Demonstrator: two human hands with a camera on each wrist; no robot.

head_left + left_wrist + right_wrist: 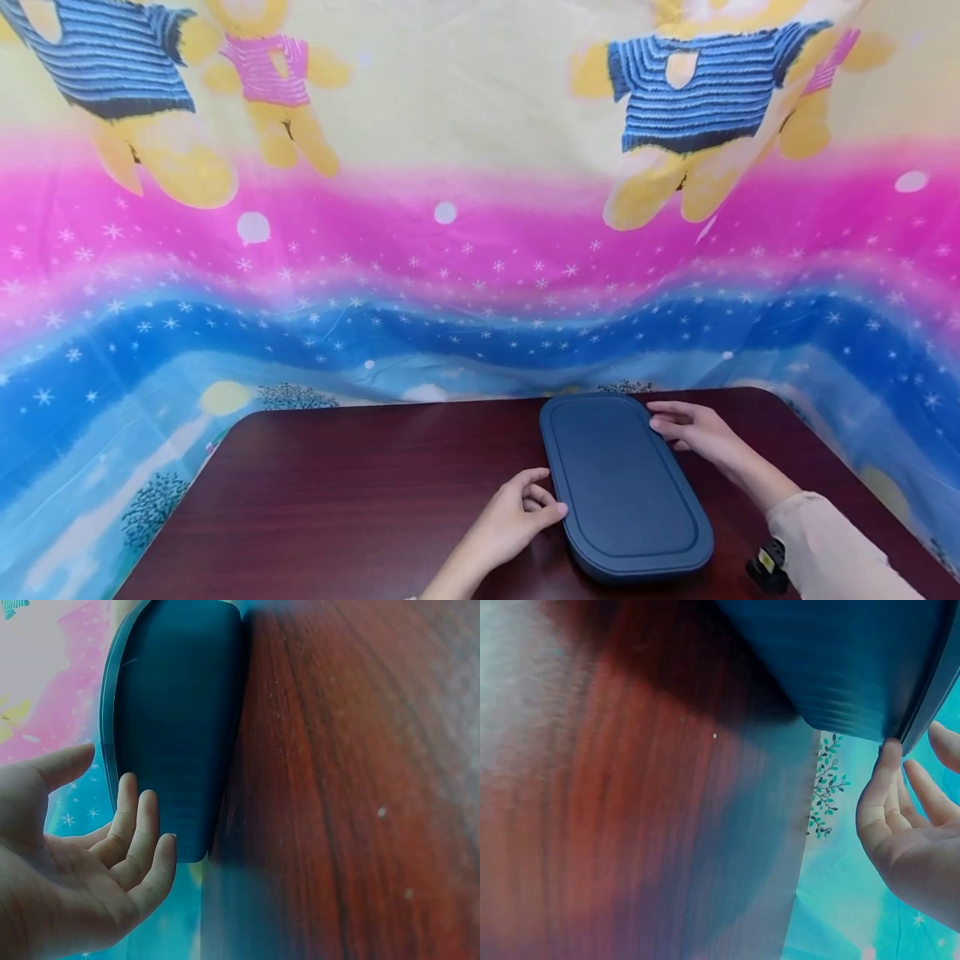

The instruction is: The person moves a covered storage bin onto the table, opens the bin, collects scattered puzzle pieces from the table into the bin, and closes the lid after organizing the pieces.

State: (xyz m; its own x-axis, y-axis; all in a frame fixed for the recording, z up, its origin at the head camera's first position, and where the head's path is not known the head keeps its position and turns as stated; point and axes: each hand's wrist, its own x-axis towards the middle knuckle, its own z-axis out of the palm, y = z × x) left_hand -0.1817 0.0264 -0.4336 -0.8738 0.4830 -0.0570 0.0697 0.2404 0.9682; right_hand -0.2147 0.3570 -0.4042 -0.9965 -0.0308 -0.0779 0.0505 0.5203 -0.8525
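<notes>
A dark blue, rounded rectangular storage box (630, 483) with its lid on stands on the dark red table, its long side running away from me. My left hand (517, 517) is at its left long side, thumb tip at the lid's edge. In the left wrist view, the fingers (139, 832) are loosely bent alongside the box's ribbed wall (180, 742), with the thumb held apart. At the far right corner is my right hand (693, 433), fingertips right at the lid's rim. In the right wrist view, a fingertip (890, 754) meets the rim and the thumb stands away. The box's inside is hidden.
The wood-grain table (337, 492) extends to the left of the box, its far edge against a printed cloth backdrop (450, 250) with bears and snowflakes. A small black device (768, 567) is by the right sleeve (832, 542).
</notes>
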